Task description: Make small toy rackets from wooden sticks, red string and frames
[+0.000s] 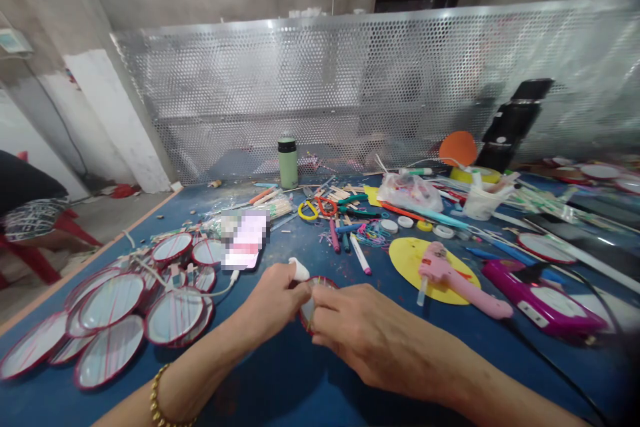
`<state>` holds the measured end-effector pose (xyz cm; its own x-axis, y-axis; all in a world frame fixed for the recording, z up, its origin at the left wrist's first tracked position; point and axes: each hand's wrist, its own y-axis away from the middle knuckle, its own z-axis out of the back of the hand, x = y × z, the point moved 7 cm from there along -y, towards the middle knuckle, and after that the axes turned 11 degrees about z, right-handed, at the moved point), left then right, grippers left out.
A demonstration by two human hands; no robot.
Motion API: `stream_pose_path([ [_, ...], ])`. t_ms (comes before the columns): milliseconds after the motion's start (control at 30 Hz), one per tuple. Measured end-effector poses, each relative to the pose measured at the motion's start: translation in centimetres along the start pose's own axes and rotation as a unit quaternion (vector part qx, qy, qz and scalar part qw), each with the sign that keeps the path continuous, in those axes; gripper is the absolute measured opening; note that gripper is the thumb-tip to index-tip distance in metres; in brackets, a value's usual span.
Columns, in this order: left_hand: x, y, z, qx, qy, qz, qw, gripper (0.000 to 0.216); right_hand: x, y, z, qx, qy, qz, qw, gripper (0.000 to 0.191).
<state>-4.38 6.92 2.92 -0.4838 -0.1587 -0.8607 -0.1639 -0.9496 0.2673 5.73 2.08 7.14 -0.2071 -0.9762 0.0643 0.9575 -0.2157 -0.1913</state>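
Observation:
Both my hands are close together over the near middle of the blue table. My left hand (273,300) is closed on the left edge of a small red-rimmed round drum (307,317) with a pale face. One of its fingers has a white wrapping (299,270) at the tip. My right hand (360,327) has its fingers bunched over the right side of the drum. These fingers hide much of the face, and what they pinch does not show. A phone (246,239) with a white cable lies beyond my left hand.
Several red-rimmed drums (113,300) are piled on the left. On the right lie a pink glue gun (463,287) on a yellow disc (407,257) and a purple device (545,300). Scissors (327,207), pens and a green bottle (288,163) are farther back. A person sits far left.

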Motion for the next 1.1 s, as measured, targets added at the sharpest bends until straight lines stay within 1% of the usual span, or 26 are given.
stream_pose_path([
  [67,0.1,0.0,0.1,-0.008,-0.003,0.002,1.0,0.022,0.0,0.1,0.2,-0.007,-0.011,-0.005,1.0,0.013],
  [133,0.1,-0.1,0.2,-0.008,-0.008,0.0,1.0,0.022,-0.2,0.4,0.8,-0.033,-0.024,-0.009,0.999,0.017],
  [200,0.1,-0.1,0.2,-0.008,-0.008,0.002,1.0,0.023,-0.8,0.9,2.0,-0.08,-0.026,-0.027,0.996,0.019],
  [267,0.2,-0.1,0.2,-0.008,-0.007,0.009,1.0,0.024,-1.9,1.6,3.2,-0.13,-0.018,-0.061,0.989,0.02],
  [333,0.3,-0.1,0.0,-0.006,-0.009,0.013,1.0,0.023,-3.0,2.3,3.9,-0.161,0.004,-0.092,0.983,0.02],
  [467,0.1,0.1,-0.2,-0.007,-0.007,-0.009,1.0,0.027,-4.5,3.0,3.9,-0.168,0.067,-0.126,0.975,0.018],
  [567,0.0,0.1,-0.2,-0.016,0.009,-0.032,0.999,0.031,-4.6,3.4,4.2,-0.167,0.099,-0.136,0.972,0.019],
  [633,0.1,0.0,0.1,-0.03,0.02,-0.04,0.999,0.033,-4.4,4.0,5.6,-0.181,0.123,-0.14,0.966,0.02],
  [733,0.5,-0.1,1.0,-0.075,0.035,-0.034,0.996,0.035,-4.3,5.7,9.3,-0.231,0.156,-0.162,0.946,0.019],
  [800,0.6,-0.2,1.7,-0.116,0.054,-0.036,0.991,0.036,-4.9,6.8,11.7,-0.249,0.187,-0.189,0.931,0.017],
  [867,0.6,-0.1,2.1,-0.145,0.079,-0.046,0.985,0.035,-6.4,7.2,13.1,-0.231,0.215,-0.224,0.922,0.015],
  [933,0.8,-0.2,2.1,-0.151,0.102,-0.047,0.982,0.033,-8.7,7.0,13.1,-0.173,0.223,-0.268,0.921,0.017],
  [1033,1.3,-0.5,1.6,-0.142,0.103,-0.031,0.984,0.031,-13.0,6.4,11.0,-0.042,0.213,-0.345,0.913,0.02],
  [1100,1.6,-0.8,1.2,-0.136,0.083,-0.03,0.987,0.028,-15.2,5.9,9.6,-0.006,0.204,-0.355,0.912,0.02],
])
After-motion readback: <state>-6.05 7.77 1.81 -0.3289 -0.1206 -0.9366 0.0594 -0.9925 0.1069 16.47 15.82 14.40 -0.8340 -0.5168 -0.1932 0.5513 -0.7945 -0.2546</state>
